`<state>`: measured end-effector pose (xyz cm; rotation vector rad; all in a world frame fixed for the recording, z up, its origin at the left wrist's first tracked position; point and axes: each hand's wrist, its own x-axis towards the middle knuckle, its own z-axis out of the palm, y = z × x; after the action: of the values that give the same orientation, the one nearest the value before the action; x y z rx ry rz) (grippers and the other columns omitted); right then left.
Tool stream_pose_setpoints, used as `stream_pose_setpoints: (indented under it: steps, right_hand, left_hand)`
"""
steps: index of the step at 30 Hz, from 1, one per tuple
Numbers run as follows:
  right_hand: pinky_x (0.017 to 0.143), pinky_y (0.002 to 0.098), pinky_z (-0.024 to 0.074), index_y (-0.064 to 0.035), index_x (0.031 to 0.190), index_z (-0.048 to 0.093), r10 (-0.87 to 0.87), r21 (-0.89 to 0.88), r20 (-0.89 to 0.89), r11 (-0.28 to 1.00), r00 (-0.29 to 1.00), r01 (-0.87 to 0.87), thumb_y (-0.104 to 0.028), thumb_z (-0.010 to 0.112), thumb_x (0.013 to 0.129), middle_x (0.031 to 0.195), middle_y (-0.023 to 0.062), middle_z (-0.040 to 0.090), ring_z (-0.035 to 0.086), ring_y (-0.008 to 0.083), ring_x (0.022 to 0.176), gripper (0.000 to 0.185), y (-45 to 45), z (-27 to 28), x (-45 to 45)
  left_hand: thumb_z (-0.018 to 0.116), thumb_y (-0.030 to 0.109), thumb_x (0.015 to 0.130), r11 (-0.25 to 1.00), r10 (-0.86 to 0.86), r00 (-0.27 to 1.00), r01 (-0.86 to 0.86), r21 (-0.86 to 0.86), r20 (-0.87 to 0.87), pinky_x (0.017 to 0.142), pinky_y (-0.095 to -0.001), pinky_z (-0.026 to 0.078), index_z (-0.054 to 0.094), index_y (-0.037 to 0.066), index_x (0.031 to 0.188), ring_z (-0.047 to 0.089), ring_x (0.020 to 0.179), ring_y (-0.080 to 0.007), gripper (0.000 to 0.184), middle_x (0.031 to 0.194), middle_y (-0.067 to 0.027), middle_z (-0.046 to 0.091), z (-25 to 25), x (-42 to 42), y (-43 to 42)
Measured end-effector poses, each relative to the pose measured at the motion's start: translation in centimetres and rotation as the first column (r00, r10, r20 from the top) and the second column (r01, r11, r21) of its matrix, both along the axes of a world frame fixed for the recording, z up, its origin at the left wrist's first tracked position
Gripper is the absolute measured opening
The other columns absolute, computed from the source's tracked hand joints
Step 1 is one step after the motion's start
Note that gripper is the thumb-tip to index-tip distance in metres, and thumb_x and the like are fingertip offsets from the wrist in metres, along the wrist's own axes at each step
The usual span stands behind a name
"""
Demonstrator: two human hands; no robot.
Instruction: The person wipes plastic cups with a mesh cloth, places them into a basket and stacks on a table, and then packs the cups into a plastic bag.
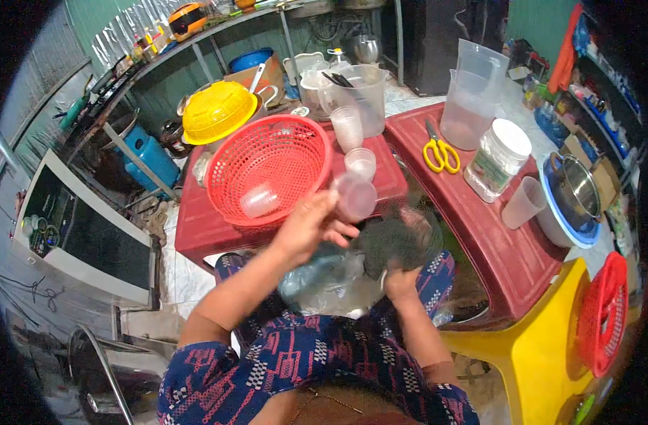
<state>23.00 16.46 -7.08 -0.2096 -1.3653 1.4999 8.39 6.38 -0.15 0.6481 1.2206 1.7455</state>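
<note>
Two bare hands above a person's lap, beside two red worktops. The left hand is raised at the near edge of the left worktop; its grip pinches a clear cup at the fingertips, the remaining fingers loosely spread. The right hand, lower and over the lap, has its grip closed on the near edge of a dark round item, too blurred to identify. A translucent plastic bag lies in the lap between the forearms.

Left worktop: a red basket contains clear plastic cups lying on their side. To its right are a tilted stack of cups and, nearer the hands, a shorter cup group. A large translucent container is behind the stack, and an overturned yellow basket is behind the red basket.

Right worktop: a tall translucent jug is at the far end, with yellow-handled scissors just beside it. Nearer are a white-lidded jar, a single translucent cup and, at the right edge, a light-blue basin holding a metal vessel. A red perforated item rests on a yellow stool.
</note>
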Motion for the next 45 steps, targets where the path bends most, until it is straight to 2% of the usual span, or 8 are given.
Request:
stream_pose_setpoints:
  steps: [2,6,11,19,26,28,31,45]
  right_hand:
    - [0.101,0.0391,0.0313,0.0006,0.121,0.05,-0.426,0.694,0.01,0.655,0.905,0.301,-0.022,0.062,0.079,0.129,0.0178,0.044,0.043,0.0317,0.119,0.049,0.5,2.5,-0.1]
    - [0.099,0.0406,0.033,0.0004,0.12,0.05,-0.393,0.716,0.065,0.658,0.917,0.231,-0.023,0.065,0.076,0.124,0.0197,0.047,0.045,0.035,0.116,0.052,1.4,0.9,-1.1]
    - [0.079,0.0315,0.0443,0.0027,0.097,0.059,-0.073,0.015,0.23,0.997,0.97,0.072,-0.012,0.054,0.084,0.096,0.0083,0.06,0.055,0.017,0.088,0.02,1.7,0.9,0.1]
    - [0.074,0.032,0.0498,-0.0022,0.107,0.052,0.333,-0.733,0.088,0.66,0.939,-0.165,-0.03,0.051,0.089,0.094,0.0079,0.06,0.06,0.0194,0.082,0.033,2.9,-3.0,0.6]
    - [0.09,0.0348,0.0398,-0.0013,0.118,0.051,0.197,-0.687,0.146,0.725,0.97,-0.044,-0.022,0.05,0.092,0.114,0.0102,0.055,0.052,0.0207,0.103,0.033,-0.8,-4.7,-0.4]
    - [0.096,0.035,0.0353,0.0026,0.121,0.047,0.028,-0.172,0.37,0.984,0.929,0.039,-0.018,0.051,0.091,0.118,0.0115,0.052,0.048,0.0221,0.109,0.036,-2.2,-4.8,-0.4]
    - [0.099,0.0358,0.0322,0.0046,0.122,0.044,-0.043,0.024,0.322,0.999,0.946,0.037,-0.016,0.051,0.091,0.123,0.0129,0.049,0.045,0.0237,0.113,0.038,-0.9,-6.0,-0.1]
    - [0.064,0.0291,0.0488,-0.0038,0.105,0.052,0.096,-0.586,0.212,0.809,0.973,0.048,-0.035,0.036,0.097,0.09,0.0074,0.059,0.059,0.0167,0.076,0.036,0.3,-7.3,-0.7]
  left_hand:
    - [0.05,0.033,0.093,0.997,-0.074,0.997,0.073,0.035,0.036,0.06,-0.0225,0.05,0.059,0.004,0.1,0.062,0.072,-0.0126,0.031,0.089,-0.0049,0.063,-4.7,0.5,1.0]
    - [0.058,0.013,0.084,0.994,0.017,0.796,0.053,0.098,-0.605,0.075,-0.029,0.047,0.061,0.004,0.101,0.06,0.081,-0.0168,0.02,0.094,-0.0042,0.063,-3.3,4.0,1.6]
    - [0.059,0.016,0.083,0.992,0.111,0.515,-0.007,0.125,-0.85,0.077,-0.0367,0.047,0.06,0.004,0.1,0.058,0.088,-0.0332,0.02,0.102,-0.0189,0.057,-5.6,6.0,0.8]
    - [0.066,0.023,0.077,0.992,0.123,-0.089,0.054,0.118,-0.988,0.075,-0.0387,0.047,0.064,0.01,0.094,0.057,0.094,-0.033,0.021,0.115,-0.0198,0.054,-6.6,4.4,0.2]
    - [0.062,0.017,0.08,0.962,0.217,-0.033,-0.162,0.22,-0.976,0.077,-0.0363,0.046,0.063,0.009,0.096,0.057,0.089,-0.0284,0.018,0.111,-0.0172,0.057,-10.1,4.6,1.6]
    - [0.055,0.012,0.084,0.972,0.114,0.789,-0.214,-0.096,-0.604,0.075,-0.0335,0.047,0.063,0.005,0.096,0.059,0.085,-0.0208,0.016,0.102,-0.0095,0.062,-10.3,4.9,2.1]
    - [0.048,0.011,0.089,0.999,0.048,0.998,-0.049,-0.017,-0.049,0.073,-0.0298,0.048,0.059,0.005,0.105,0.059,0.082,-0.0137,0.02,0.097,-0.0013,0.063,-9.7,4.7,2.0]
    - [0.048,0.027,0.094,0.901,-0.403,0.769,0.239,0.361,0.497,0.073,-0.0327,0.05,0.052,0.006,0.114,0.06,0.091,-0.0174,0.028,0.101,-0.0083,0.063,-9.5,3.9,1.6]
